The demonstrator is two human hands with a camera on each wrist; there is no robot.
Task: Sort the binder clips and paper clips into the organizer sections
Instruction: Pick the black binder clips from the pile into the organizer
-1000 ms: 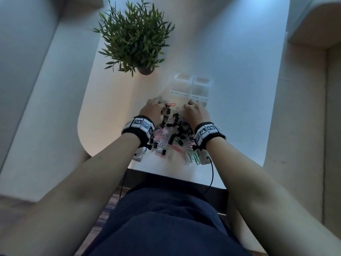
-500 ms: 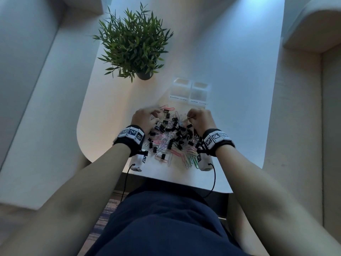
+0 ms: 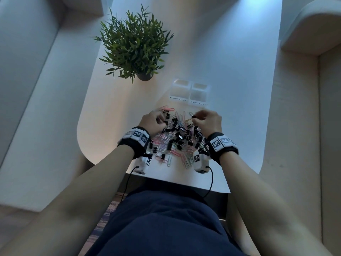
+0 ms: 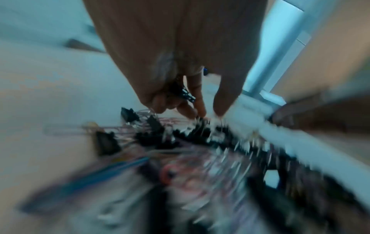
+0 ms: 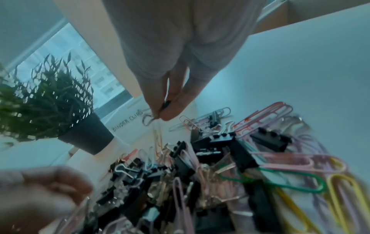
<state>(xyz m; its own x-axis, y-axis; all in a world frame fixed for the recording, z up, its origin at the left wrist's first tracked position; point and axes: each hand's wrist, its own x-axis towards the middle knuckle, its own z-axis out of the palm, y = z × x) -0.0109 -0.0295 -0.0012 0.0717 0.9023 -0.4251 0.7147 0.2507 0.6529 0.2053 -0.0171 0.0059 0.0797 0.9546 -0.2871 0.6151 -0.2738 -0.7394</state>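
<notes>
A heap of black binder clips and coloured paper clips (image 3: 177, 139) lies on the white table (image 3: 230, 108) near its front edge. Behind it stands the clear organizer (image 3: 190, 91), its left front section labelled binder clips and its right one paper clips. My left hand (image 3: 163, 120) is at the heap's far left; in the blurred left wrist view its curled fingers hold black binder clips (image 4: 186, 95) while thumb and forefinger touch the heap. My right hand (image 3: 193, 116) is just above the heap's far right, pinching a small black binder clip (image 5: 165, 105) by its body, wire handle sticking out.
A potted plant (image 3: 134, 45) stands at the table's far left, close to the organizer. The table's rounded front edge (image 3: 166, 174) lies just under my wrists. Pale upholstered surfaces flank the table on both sides.
Both hands drew back from the heap's far edge toward its sides. The right hand now holds a clip pinched and raised slightly; the left has curled tighter over the clips.
</notes>
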